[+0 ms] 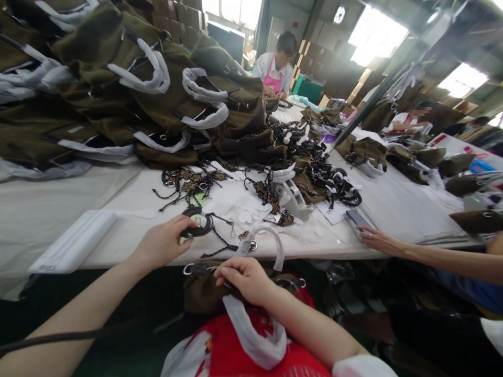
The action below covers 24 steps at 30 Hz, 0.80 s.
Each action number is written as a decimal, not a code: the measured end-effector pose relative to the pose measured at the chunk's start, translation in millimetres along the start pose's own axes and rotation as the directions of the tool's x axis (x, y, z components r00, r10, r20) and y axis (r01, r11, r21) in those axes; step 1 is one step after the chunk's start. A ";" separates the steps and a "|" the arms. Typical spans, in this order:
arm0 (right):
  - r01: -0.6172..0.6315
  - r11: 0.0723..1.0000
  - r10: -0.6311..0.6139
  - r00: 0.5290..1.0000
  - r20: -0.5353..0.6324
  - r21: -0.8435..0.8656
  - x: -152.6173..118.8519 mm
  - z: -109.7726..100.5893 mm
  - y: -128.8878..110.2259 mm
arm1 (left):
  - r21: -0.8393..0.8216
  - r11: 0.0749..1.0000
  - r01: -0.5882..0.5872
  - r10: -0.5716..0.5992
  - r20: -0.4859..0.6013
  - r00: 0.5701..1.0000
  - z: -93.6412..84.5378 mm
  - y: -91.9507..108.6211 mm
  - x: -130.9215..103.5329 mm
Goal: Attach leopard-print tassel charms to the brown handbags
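At the table's front edge, my left hand (163, 242) pinches a coiled black strap (204, 225) with a metal ring or clasp in its middle. My right hand (247, 277) is closed over the top edge of an olive-brown bag (200, 293) on my lap; its fingertips are partly hidden. White-wrapped handles (257, 335) curve out from the bag on both sides of that hand, and a metal ring (188, 269) shows at the bag's left corner. Just beyond lies a black cord with a leopard-print charm (236, 246).
Olive bags (157, 94) with wrapped handles are piled high at the left. Leopard-print charms (192, 183), white paper pieces (231, 201) and black straps (341, 188) lie mid-table. A co-worker's hand (377, 241) touches a phone (356, 222) at right. A slanted pole (365, 110) rises behind.
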State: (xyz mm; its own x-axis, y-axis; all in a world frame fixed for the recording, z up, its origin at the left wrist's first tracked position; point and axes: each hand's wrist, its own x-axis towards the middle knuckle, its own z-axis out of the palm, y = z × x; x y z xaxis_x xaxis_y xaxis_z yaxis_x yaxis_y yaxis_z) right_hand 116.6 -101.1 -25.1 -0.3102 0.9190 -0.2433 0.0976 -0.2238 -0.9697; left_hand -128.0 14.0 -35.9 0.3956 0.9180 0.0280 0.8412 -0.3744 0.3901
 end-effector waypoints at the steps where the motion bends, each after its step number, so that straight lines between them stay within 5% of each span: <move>1: 0.003 1.000 -0.003 1.000 0.018 0.003 0.0 0.1 -0.5 | 0.015 1.000 -0.020 0.019 0.033 0.999 6.5 -3.4 -3.7; 5: 0.029 1.000 -0.029 0.999 0.028 -0.003 -0.2 0.4 -0.6 | 0.011 0.998 -0.060 0.059 0.064 0.996 21.0 -12.9 -2.0; 9: -0.014 0.996 0.015 1.000 -0.001 0.088 2.9 -0.5 5.9 | -0.012 0.999 -0.052 0.052 -0.032 0.998 15.0 4.7 5.3; 14: -0.125 0.955 0.131 0.991 -0.001 0.270 6.9 -1.4 8.6 | -0.047 0.996 -0.075 0.083 0.196 0.977 22.7 40.5 10.0; 19: -0.174 0.933 0.183 0.983 -0.002 0.314 9.1 -3.3 4.7 | -0.097 0.995 0.006 0.014 0.200 0.980 43.3 48.1 9.0; 24: -0.241 0.918 0.232 0.970 0.068 0.314 18.6 -8.1 4.2 | -0.256 0.954 0.155 -0.090 0.249 0.964 42.3 41.6 -0.5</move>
State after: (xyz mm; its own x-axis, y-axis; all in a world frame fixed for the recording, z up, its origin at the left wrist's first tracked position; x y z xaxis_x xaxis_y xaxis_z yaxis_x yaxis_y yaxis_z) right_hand 118.9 -82.4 -33.6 -0.3427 0.8179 -0.4621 -0.1328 -0.5291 -0.8381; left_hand -77.6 -7.6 -58.6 0.3979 0.8862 -0.2372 0.7695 -0.1816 0.6122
